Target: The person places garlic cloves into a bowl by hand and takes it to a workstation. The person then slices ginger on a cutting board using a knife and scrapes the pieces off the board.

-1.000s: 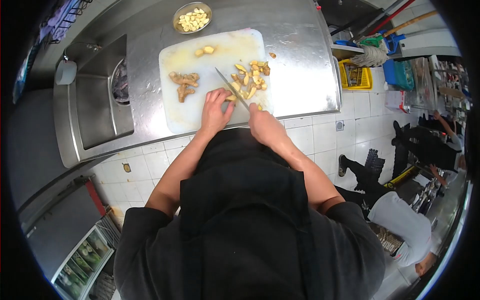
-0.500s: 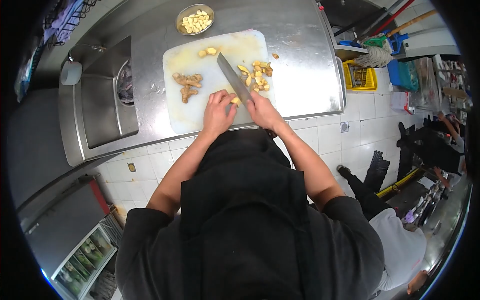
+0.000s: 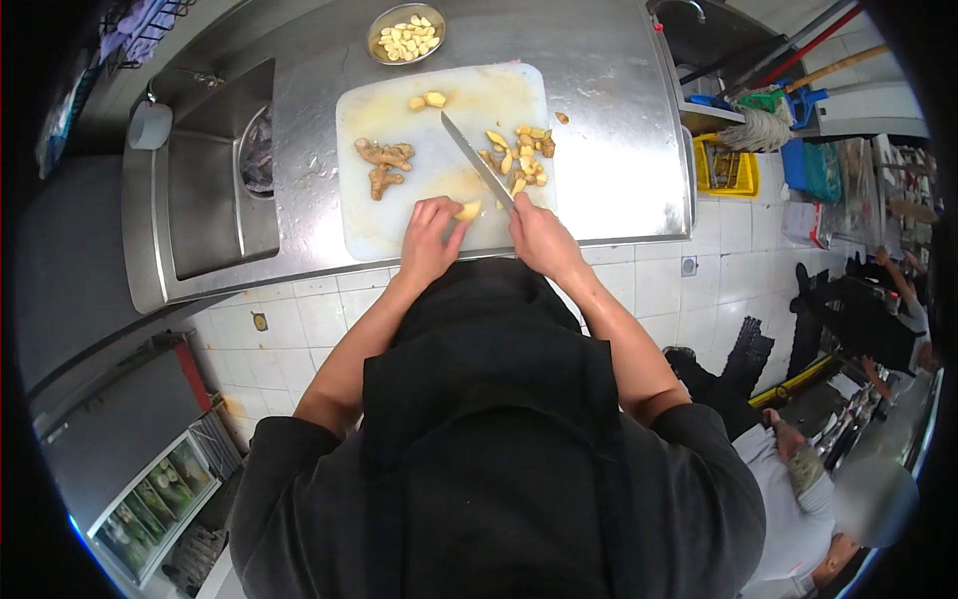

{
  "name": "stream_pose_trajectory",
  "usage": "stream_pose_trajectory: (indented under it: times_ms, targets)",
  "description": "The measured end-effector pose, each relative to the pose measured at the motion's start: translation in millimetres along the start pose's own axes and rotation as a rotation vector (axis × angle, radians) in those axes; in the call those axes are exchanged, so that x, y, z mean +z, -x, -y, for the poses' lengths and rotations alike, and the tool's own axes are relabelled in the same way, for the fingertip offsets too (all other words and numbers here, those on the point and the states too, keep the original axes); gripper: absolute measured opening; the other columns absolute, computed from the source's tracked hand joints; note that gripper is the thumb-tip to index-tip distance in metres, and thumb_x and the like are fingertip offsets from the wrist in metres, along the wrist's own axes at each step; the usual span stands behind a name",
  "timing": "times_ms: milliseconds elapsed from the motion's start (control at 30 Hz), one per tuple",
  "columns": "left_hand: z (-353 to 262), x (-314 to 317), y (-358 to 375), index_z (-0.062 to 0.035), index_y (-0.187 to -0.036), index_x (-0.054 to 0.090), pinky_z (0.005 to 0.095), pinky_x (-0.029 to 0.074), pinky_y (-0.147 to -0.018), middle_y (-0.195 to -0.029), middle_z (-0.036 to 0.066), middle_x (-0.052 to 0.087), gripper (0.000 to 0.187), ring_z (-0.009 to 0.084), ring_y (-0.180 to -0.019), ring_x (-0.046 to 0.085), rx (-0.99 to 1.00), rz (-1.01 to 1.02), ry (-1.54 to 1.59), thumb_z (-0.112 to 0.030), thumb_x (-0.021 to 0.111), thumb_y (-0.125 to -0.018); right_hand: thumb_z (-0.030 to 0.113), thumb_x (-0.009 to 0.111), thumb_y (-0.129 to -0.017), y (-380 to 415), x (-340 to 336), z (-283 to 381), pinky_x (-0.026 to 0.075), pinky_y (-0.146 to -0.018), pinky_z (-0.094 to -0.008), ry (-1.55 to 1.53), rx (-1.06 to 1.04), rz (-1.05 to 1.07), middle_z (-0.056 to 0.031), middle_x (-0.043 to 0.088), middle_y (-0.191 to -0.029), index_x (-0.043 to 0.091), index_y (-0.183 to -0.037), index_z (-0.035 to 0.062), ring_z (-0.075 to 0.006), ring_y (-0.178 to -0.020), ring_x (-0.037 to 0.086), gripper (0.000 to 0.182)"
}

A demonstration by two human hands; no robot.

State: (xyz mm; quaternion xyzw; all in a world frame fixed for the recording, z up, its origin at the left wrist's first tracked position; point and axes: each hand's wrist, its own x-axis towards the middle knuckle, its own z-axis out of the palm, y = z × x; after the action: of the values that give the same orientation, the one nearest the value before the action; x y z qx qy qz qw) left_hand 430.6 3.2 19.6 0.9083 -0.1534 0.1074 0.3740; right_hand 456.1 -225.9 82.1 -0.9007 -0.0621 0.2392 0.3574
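Observation:
My right hand (image 3: 545, 238) is closed round the handle of a large kitchen knife (image 3: 471, 152), its blade slanting up and left over the white cutting board (image 3: 429, 165). With bent fingertips, my left hand (image 3: 431, 242) holds a peeled piece of ginger (image 3: 468, 211) on the board near its front edge. Right of the blade lies a pile of ginger trimmings and peel (image 3: 526, 165). An unpeeled ginger root (image 3: 384, 163) rests on the left, and peeled ginger pieces (image 3: 428, 101) sit near the back.
Behind the board stands a metal bowl (image 3: 406, 34) of peeled pale-yellow pieces. A sink (image 3: 205, 210) is set into the steel counter (image 3: 309, 170) at left. A yellow basket (image 3: 726, 168) and mop (image 3: 753, 130) are at right. Other people (image 3: 788, 499) are at work lower right.
The knife has shifted right, away from the ginger piece in my left hand, and its blade now looks narrower. My hands are farther apart. A person at lower right has changed posture.

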Motion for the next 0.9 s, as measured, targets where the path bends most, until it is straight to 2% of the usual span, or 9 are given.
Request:
stream_pose_trajectory:
  times_ms: [200,300,333,400,533,600,700,833,900]
  targets:
    - [9,12,-33,-0.0001,-0.111,0.073,0.0420,0.052,-0.095,-0.098,0.014,0.071,0.021,0.0356,-0.101,0.065,-0.364,0.038,0.055,-0.014,0.076,-0.095,0.014,0.052,-0.103,-1,-1,0,0.049,-0.082,-0.0657,0.005,0.035,-0.021,-0.0344,0.069,-0.093,0.052,-0.111,-0.0004,-0.0561,-0.093,0.066,0.017]
    - [4,10,-38,-0.0016,-0.117,0.071,0.0421,0.053,-0.095,-0.102,0.014,0.071,0.028,0.0345,-0.098,0.066,-0.559,0.024,0.224,-0.016,0.076,-0.094,0.015,0.052,-0.103,2,0,-1,0.049,-0.083,-0.0657,-0.030,0.053,-0.028,-0.0355,0.069,-0.094,0.051,-0.112,-0.0002,-0.0572,-0.094,0.065,0.017]
    - [2,8,-40,-0.0016,-0.117,0.071,0.0421,0.053,-0.095,-0.102,0.014,0.071,0.028,0.0345,-0.098,0.066,-0.556,0.024,0.224,-0.016,0.076,-0.094,0.015,0.051,-0.104,4,-1,1,0.048,-0.083,-0.0657,-0.055,0.057,-0.038,-0.0361,0.069,-0.094,0.051,-0.113,0.0000,-0.0576,-0.095,0.065,0.017]
    - [0,2,-42,-0.0027,-0.126,0.069,0.0420,0.058,-0.087,-0.108,0.016,0.070,0.036,0.0309,-0.091,0.069,-0.013,-0.049,-0.181,-0.014,0.077,-0.093,0.015,0.051,-0.105,6,0,3,0.048,-0.084,-0.0658,-0.082,0.064,-0.049,-0.0366,0.069,-0.095,0.051,-0.113,0.0001,-0.0581,-0.096,0.064,0.017]
    - [13,11,-49,-0.0024,-0.133,0.065,0.0434,0.058,-0.081,-0.111,0.018,0.067,0.044,0.0362,-0.090,0.069,0.013,0.048,-0.129,-0.012,0.075,-0.091,0.016,0.050,-0.106,9,3,3,0.047,-0.085,-0.0660,-0.117,0.088,-0.059,-0.0368,0.068,-0.095,0.051,-0.115,0.0008,-0.0585,-0.096,0.064,0.018]
    - [11,9,-54,-0.0015,-0.136,0.064,0.0426,0.059,-0.077,-0.108,0.018,0.068,0.048,0.0332,-0.078,0.069,-0.341,0.035,0.113,-0.015,0.076,-0.091,0.016,0.050,-0.106,9,3,4,0.046,-0.085,-0.0661,-0.120,0.096,-0.058,-0.0368,0.069,-0.096,0.051,-0.116,0.0010,-0.0584,-0.096,0.064,0.018]
    - [6,-5,-59,-0.0011,-0.136,0.064,0.0408,0.059,-0.078,-0.112,0.018,0.072,0.049,0.0300,-0.078,0.072,-0.652,0.168,0.238,-0.018,0.076,-0.092,0.017,0.049,-0.106,12,1,7,0.047,-0.084,-0.0657,-0.090,0.103,-0.044,-0.0364,0.069,-0.096,0.050,-0.115,0.0003,-0.0579,-0.096,0.064,0.019]
    - [19,-10,-51,-0.0022,-0.137,0.065,0.0392,0.060,-0.077,-0.116,0.019,0.074,0.048,0.0278,-0.076,0.074,-0.665,0.309,0.162,-0.019,0.077,-0.093,0.015,0.048,-0.105,16,2,13,0.049,-0.085,-0.0648,0.003,0.113,0.007,-0.0338,0.070,-0.096,0.051,-0.113,0.0008,-0.0558,-0.096,0.066,0.017]
    - [18,-12,-45,-0.0027,-0.138,0.063,0.0393,0.059,-0.085,-0.128,0.018,0.071,0.052,0.0299,-0.095,0.075,-0.619,0.244,0.100,-0.016,0.079,-0.091,0.015,0.048,-0.104,17,5,14,0.049,-0.085,-0.0646,0.036,0.093,0.011,-0.0326,0.070,-0.096,0.051,-0.112,0.0013,-0.0550,-0.095,0.067,0.016]
